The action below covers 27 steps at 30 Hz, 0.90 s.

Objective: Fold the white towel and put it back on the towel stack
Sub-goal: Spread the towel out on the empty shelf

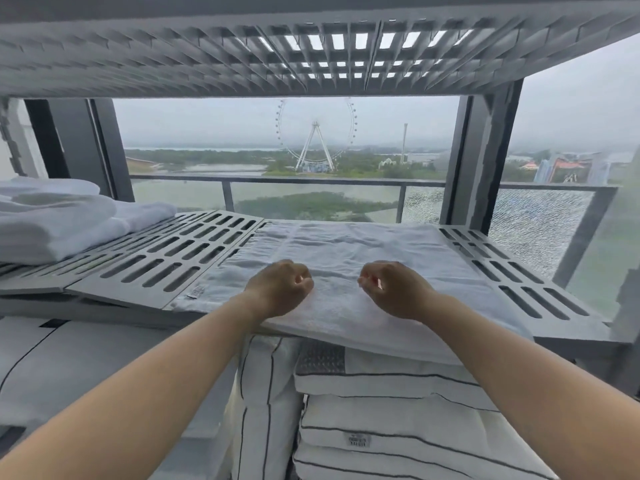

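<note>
The white towel (pixel 346 251) lies spread flat on the grey slotted shelf (pixel 166 258), and its near edge hangs a little over the shelf's front. Both of my hands sit over the towel's near part, close together. My left hand (pixel 278 287) has its fingers curled in, and no cloth shows between them. My right hand (pixel 391 289) is curled the same way, a short gap to the right. The towel stack (pixel 52 223), folded white towels, lies at the shelf's far left.
Another slotted shelf (pixel 311 53) hangs low overhead. Grey uprights (pixel 481 161) frame the rack on both sides. Under the shelf are folded white linens with dark stripes (pixel 391 420). Behind the rack is a window with a balcony railing (pixel 311 181).
</note>
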Each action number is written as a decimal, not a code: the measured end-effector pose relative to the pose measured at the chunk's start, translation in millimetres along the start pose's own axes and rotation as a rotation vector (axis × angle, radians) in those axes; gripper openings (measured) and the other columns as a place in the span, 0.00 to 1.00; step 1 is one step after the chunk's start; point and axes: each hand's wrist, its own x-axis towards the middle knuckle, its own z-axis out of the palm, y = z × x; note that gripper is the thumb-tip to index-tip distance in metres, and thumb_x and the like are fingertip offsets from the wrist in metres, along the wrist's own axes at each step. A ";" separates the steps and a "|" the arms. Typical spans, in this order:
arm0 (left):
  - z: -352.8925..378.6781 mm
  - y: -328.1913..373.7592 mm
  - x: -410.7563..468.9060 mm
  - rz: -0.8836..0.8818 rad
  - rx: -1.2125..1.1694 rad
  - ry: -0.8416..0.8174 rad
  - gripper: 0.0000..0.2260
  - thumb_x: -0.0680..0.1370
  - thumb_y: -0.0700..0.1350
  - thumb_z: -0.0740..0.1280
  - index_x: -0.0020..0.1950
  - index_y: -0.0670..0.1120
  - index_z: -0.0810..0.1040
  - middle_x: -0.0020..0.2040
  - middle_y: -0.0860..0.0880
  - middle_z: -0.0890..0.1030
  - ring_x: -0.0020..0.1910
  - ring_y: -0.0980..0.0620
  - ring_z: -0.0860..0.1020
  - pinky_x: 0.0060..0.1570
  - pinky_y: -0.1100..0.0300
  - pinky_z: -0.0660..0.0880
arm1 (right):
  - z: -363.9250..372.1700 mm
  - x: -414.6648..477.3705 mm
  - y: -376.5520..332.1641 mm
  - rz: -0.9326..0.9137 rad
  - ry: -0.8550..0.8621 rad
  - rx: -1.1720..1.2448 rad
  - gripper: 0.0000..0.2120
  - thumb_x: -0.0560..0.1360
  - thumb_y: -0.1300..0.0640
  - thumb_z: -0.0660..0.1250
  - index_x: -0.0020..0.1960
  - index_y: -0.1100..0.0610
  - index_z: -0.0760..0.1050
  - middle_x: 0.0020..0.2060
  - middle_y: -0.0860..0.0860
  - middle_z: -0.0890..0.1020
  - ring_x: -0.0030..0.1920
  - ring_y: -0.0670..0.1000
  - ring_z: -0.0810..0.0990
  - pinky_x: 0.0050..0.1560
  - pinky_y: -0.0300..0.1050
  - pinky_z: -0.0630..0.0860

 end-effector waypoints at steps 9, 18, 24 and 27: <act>31.9 -23.5 74.9 -0.195 0.196 -0.208 0.32 0.74 0.69 0.47 0.75 0.56 0.50 0.77 0.50 0.48 0.75 0.43 0.48 0.67 0.32 0.47 | 39.5 93.9 30.9 0.119 -0.136 -0.041 0.19 0.76 0.43 0.58 0.64 0.47 0.69 0.68 0.48 0.69 0.67 0.51 0.67 0.66 0.51 0.65; 44.3 -40.2 123.0 -0.105 0.253 -0.291 0.31 0.72 0.72 0.43 0.73 0.64 0.47 0.78 0.50 0.46 0.75 0.42 0.42 0.65 0.29 0.37 | 61.9 126.8 81.9 0.299 -0.394 -0.115 0.38 0.65 0.24 0.38 0.72 0.35 0.46 0.76 0.42 0.47 0.75 0.48 0.43 0.72 0.64 0.41; 46.5 -59.6 155.3 0.045 0.245 -0.283 0.29 0.73 0.72 0.43 0.72 0.66 0.47 0.78 0.52 0.46 0.76 0.44 0.43 0.67 0.30 0.39 | 50.0 134.7 94.6 0.316 -0.440 -0.139 0.30 0.73 0.29 0.41 0.73 0.36 0.48 0.76 0.42 0.48 0.75 0.48 0.44 0.71 0.63 0.42; 43.7 -71.3 165.9 0.082 0.235 -0.300 0.28 0.73 0.71 0.44 0.72 0.67 0.46 0.78 0.53 0.46 0.76 0.46 0.43 0.67 0.32 0.39 | 33.0 133.0 113.2 0.256 -0.389 -0.216 0.29 0.73 0.30 0.46 0.72 0.35 0.52 0.76 0.43 0.53 0.75 0.50 0.48 0.73 0.58 0.47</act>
